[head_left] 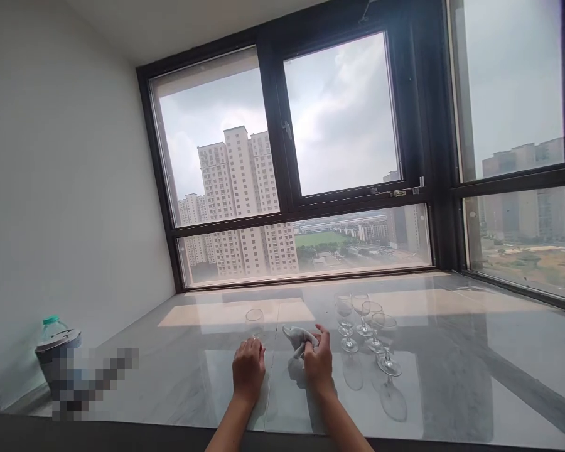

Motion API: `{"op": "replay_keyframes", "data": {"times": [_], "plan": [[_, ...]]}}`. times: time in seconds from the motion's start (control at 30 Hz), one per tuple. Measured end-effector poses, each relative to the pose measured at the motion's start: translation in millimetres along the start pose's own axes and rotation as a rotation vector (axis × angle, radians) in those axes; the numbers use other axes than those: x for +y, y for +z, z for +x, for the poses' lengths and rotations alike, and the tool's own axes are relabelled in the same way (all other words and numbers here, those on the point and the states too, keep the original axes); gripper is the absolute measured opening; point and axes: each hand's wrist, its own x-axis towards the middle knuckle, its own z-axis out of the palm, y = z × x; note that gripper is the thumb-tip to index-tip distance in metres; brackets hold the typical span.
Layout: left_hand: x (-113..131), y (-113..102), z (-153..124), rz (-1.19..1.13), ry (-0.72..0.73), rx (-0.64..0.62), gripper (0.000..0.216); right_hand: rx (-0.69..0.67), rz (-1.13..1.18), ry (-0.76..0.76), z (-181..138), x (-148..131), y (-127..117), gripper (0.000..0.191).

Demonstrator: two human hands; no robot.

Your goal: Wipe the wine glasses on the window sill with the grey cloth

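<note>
My left hand (248,367) is closed around the lower part of a clear wine glass (254,318), whose bowl rises above my fingers. The stem and foot are mostly hidden by the hand. A crumpled pale grey cloth (295,336) is gripped in my right hand (319,359), just to the right of the glass and apart from it. Part of the cloth hangs toward the sill. To the right of that hand, several more wine glasses (387,345) stand upright in a close group on the glossy surface.
A marble window sill (193,370) spreads beneath my hands, with bright reflections. At the far left stand a dark paper cup (59,355) and a bottle with a green cap (51,320), by the white wall. Dark-framed windows (282,216) border the back and right.
</note>
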Motion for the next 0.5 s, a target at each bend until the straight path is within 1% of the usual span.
{"op": "replay_keyframes", "data": {"times": [0.13, 0.23, 0.37, 0.5], "plan": [[1.1, 0.4, -0.7, 0.006, -0.004, -0.034, 0.019, -0.005, 0.041, -0.012, 0.0, 0.6, -0.2, 0.048], [2.0, 0.6, -1.0, -0.025, 0.002, -0.041, 0.018, 0.016, 0.031, -0.006, -0.3, -2.4, -0.1, 0.049], [2.2, 1.2, -0.6, -0.097, -0.004, -0.011, 0.019, 0.074, 0.011, 0.023, -0.4, -11.8, -3.4, 0.056], [1.2, 2.3, -1.0, -0.194, -0.031, 0.023, 0.019, 0.129, 0.037, 0.093, -1.1, -19.4, -9.1, 0.060]]}}
